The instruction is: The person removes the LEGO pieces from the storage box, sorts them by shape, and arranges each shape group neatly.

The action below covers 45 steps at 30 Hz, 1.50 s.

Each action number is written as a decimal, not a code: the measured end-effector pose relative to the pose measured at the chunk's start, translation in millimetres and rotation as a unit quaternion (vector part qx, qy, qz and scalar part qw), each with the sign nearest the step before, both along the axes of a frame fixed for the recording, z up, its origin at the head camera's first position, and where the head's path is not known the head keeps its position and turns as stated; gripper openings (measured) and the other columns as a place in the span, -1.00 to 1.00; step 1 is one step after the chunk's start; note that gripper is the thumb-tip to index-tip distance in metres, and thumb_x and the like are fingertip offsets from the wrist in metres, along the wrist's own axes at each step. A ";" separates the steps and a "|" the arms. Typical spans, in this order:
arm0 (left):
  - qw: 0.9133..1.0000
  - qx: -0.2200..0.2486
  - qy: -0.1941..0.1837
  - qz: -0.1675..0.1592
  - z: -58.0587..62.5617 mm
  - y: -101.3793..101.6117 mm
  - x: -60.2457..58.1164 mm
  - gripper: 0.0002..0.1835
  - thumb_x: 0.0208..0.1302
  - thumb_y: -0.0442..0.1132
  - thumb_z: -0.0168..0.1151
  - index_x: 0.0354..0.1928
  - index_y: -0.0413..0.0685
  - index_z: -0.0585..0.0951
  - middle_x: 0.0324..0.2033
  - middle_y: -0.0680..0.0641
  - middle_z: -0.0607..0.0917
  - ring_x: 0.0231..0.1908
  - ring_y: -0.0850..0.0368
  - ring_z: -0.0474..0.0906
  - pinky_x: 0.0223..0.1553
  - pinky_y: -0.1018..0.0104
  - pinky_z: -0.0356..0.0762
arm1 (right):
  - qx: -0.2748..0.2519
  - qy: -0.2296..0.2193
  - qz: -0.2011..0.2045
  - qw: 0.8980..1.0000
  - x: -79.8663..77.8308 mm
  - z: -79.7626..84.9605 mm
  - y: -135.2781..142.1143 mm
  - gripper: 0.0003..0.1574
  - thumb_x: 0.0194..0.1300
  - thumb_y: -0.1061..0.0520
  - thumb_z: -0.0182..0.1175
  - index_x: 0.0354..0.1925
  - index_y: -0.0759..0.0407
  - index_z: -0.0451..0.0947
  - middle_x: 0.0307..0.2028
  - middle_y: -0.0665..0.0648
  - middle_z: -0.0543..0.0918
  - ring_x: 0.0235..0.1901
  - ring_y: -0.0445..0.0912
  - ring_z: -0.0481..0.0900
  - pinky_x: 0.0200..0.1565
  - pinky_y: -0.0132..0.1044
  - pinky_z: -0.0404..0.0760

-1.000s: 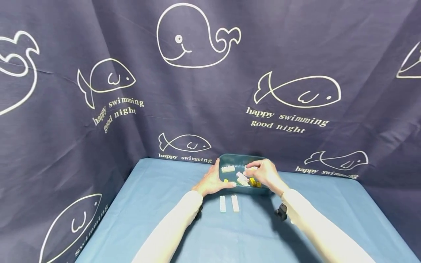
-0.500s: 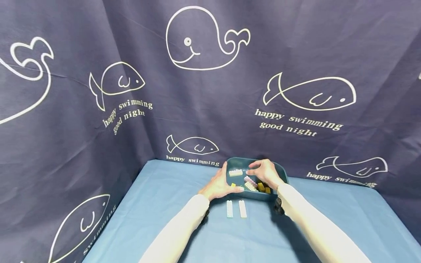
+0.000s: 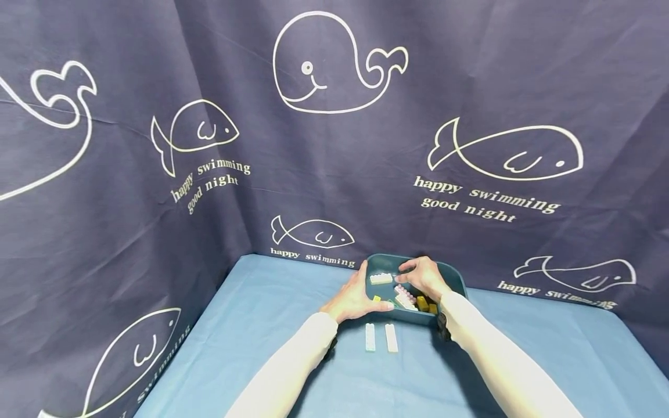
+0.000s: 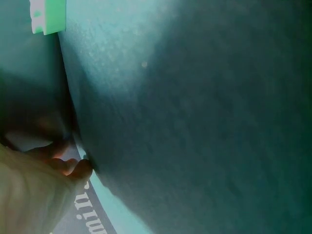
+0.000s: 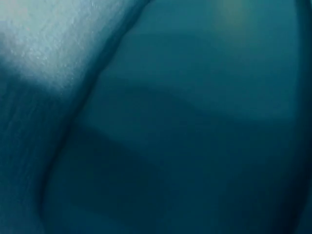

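A dark teal tub point(image 3: 455, 278) stands at the back of the table. My left hand point(image 3: 355, 296) grips its left front corner, fingers along the left side and thumb over the front rim. The right hand point(image 3: 425, 277) reaches in over the right part, thumb and forefinger held near each other; I cannot tell whether something is between them. Inside lie a white studded toy brick point(image 3: 381, 278), a pink brick point(image 3: 405, 292), a cream brick point(image 3: 405, 302) and yellow bricks point(image 3: 422, 303). In the left wrist view, bent fingers point(image 4: 80, 169) show beside the tub's wall.
Before the tub, a pale blue brick point(image 3: 370, 337) and a whitish brick point(image 3: 391, 338) lie side by side on the blue tablecloth point(image 3: 366, 383). A dark curtain point(image 3: 334, 162) with whale and fish drawings hangs right behind the tub.
The head view has shifted, so everything sits further right and slightly lower. My right hand has moved from a whitish brick to near the tub's back middle; the left keeps its grip.
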<state>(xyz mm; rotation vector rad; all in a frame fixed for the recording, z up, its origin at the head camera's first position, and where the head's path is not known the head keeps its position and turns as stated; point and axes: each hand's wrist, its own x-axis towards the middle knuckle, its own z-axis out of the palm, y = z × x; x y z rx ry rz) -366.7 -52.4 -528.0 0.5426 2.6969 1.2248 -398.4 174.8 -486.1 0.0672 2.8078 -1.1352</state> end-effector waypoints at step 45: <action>1.000 -0.015 -0.024 0.015 0.9 -0.6 0.2 0.48 0.11 0.43 0.57 0.81 0.14 -0.19 0.73 -0.19 0.20 0.67 -0.24 0.25 0.61 -0.27 0.34 | 0.047 0.001 0.045 0.998 -21.3 -17.4 -25.6 -0.62 0.17 0.23 0.60 -0.02 0.28 0.83 0.09 0.36 0.82 0.04 0.20 0.72 0.28 0.13 0.68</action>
